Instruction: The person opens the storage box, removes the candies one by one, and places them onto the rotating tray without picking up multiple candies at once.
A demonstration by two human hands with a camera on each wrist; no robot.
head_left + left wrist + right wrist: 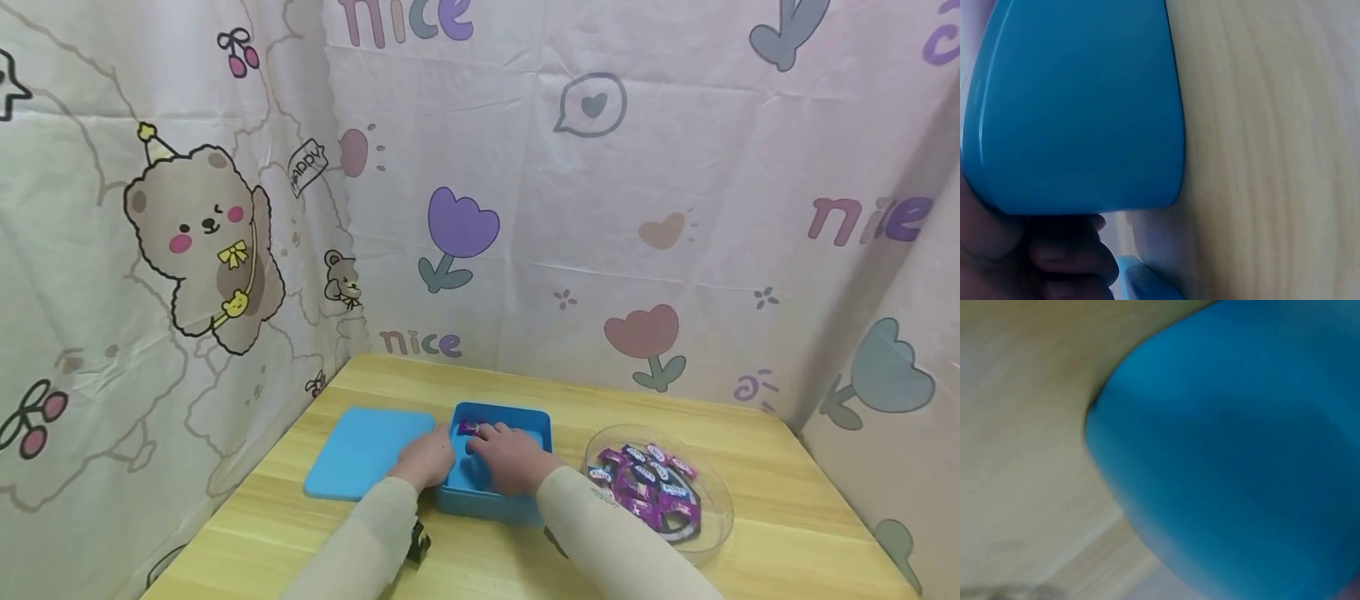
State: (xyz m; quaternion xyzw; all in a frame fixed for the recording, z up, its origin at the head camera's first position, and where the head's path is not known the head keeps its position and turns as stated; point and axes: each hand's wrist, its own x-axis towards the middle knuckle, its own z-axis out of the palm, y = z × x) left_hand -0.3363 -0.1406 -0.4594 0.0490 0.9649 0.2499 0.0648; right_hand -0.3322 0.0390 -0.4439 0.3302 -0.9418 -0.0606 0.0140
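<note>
A blue rectangular box [491, 506] stands uncovered on the table. My left hand [427, 457] grips its left side; in the left wrist view the fingers [1075, 259] curl beside the end wall [1079, 112], with the thumb by the rim. Reaching into the box from the right is my right hand [513, 457], its fingers loosely bent and spread over the floor. Near those fingertips, at the far left inside, lies a purple wrapped candy [470, 427]. The right wrist view shows mostly the box's outer wall [1210, 456], blurred, with the right fingers hidden.
A flat blue lid [363, 450] lies left of the box. On the right, a clear round container [722, 508] holds several purple, pink and dark-blue wrapped candies [641, 483]. A small black object [418, 542] shows by the left sleeve. Printed curtains [525, 167] border the wooden table [787, 517].
</note>
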